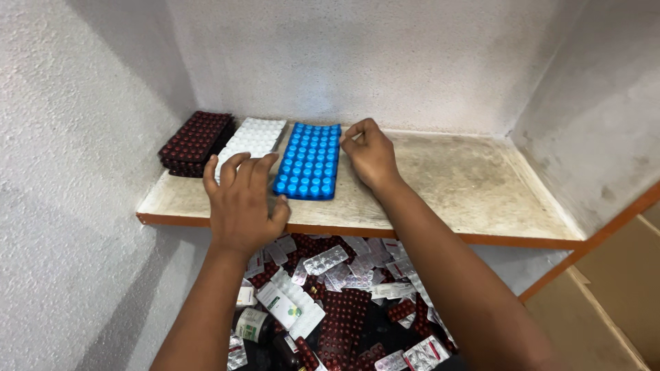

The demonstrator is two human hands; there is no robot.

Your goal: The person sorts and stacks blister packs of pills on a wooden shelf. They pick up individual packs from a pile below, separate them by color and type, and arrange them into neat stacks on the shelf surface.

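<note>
Neither hand clasps anything. Right hand [370,152] rests with curled fingertips against the upper right edge of the blue blister-pack stack [309,161]; touching, not gripping. Left hand [242,199] lies flat, fingers spread and loose, over the near end of the white blister-pack stack [253,137], thumb close to the blue stack's lower left corner.

Blue stack lies flat on the shelf [467,185], long side running away from the front lip, near end just short of that lip. White stack sits just left of it, sides close or touching; cannot tell which. Dark red blister-pack stack [195,142] is farthest left, several layers high, close to the left wall [75,137].

Shelf: pale, stained, worn surface with an orange front edge [426,233]. Set in an alcove of rough white plaster; back wall [385,62] and right wall [598,124] close it in. All three stacks crowd the left third. Right of the blue stack the board is bare to the corner.

Below the shelf: a loose heap of blister strips [344,288], silver and dark red, with small white boxes and a bottle among them, between the forearms. Lower right, a tan cardboard panel [619,288].
</note>
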